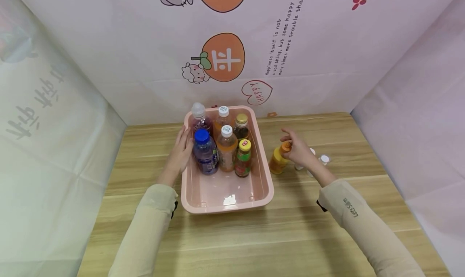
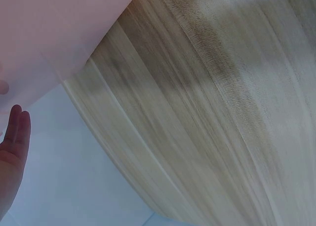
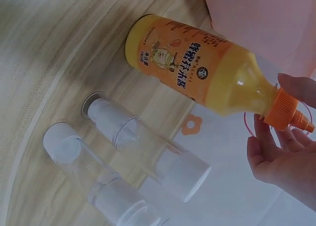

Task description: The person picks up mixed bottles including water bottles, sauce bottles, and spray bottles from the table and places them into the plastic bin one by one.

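Observation:
My right hand [image 1: 298, 151] pinches the orange nozzle cap of a yellow squeeze bottle [image 3: 197, 70], thumb on one side and fingertips on the other. The bottle is just right of the pink plastic bin [image 1: 227, 207]; I cannot tell whether its base touches the table. My left hand [image 1: 180, 151] rests against the bin's left rim with fingers extended. Standing in the bin are a blue-capped bottle [image 1: 206, 154], a clear-capped purple bottle [image 1: 201, 121], two white-capped bottles, one in front [image 1: 227, 150], a gold-capped jar-like bottle [image 1: 241, 127] and a yellow-capped bottle [image 1: 244, 160].
Two clear bottles with white ends, one nearer the squeeze bottle [image 3: 148, 144] and one farther [image 3: 98, 179], stand to its right, partly behind my right forearm in the head view. A printed cloth wall [image 1: 308, 87] rises behind the wooden table [image 1: 232, 244].

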`<state>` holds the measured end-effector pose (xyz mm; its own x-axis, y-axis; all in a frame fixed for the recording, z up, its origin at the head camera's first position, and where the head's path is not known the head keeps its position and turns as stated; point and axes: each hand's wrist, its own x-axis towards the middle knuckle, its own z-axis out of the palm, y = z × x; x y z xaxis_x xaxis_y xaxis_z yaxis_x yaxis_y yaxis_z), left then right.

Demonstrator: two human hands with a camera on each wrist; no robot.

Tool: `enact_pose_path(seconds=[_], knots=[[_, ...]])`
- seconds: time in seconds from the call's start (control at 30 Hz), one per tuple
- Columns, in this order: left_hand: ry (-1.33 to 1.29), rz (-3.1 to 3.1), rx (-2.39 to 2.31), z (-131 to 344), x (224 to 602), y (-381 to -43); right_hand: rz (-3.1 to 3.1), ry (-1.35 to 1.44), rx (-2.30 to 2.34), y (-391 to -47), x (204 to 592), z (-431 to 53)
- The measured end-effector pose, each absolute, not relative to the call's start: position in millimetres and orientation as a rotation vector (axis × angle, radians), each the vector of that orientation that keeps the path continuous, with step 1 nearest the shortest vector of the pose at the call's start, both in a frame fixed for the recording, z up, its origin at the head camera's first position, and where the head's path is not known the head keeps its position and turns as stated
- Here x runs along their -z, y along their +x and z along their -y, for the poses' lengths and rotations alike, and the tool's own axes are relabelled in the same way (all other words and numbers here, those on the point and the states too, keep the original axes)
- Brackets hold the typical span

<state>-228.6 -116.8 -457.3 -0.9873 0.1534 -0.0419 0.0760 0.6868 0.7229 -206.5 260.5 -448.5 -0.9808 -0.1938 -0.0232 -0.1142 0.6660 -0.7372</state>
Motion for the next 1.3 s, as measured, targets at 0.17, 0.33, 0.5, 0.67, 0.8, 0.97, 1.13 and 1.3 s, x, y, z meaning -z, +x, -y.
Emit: enact_pose_path(seconds=[0.17, 0.33, 0.5, 0.67, 0.8, 0.97, 1.13, 1.3], knots=[[0.177, -2.786, -1.175, 116.9, 458.5, -230.1, -2.776, -0.206, 1.193, -207.7, 451.6, -262.4], [0.165, -2.776, -1.201, 116.6, 456.7, -229.5, -2.766, -0.188, 1.221, -207.7, 453.6, -262.7], [0.168, -2.781, -1.203, 116.8, 455.2, -229.3, -2.805, -0.184, 1.189, -207.9, 454.2, -261.2], [0.169, -2.772, -1.203, 117.0, 456.0, -228.9, -2.829, -0.153, 1.169, -208.4, 454.7, -260.0], [0.171, -2.775, -1.203, 117.0, 455.5, -227.7, -2.819, -0.12, 1.157, -207.6, 453.4, -259.3], [0.175, -2.774, -1.199, 116.9, 455.4, -227.5, -2.844, -0.107, 1.138, -205.6, 452.4, -258.8], [0.172, -2.771, -1.203, 117.1, 456.0, -227.7, -2.878, -0.121, 1.131, -203.8, 452.8, -257.8], [0.171, -2.771, -1.21, 117.0, 456.3, -228.0, -2.92, -0.151, 1.122, -202.1, 453.3, -256.7]])
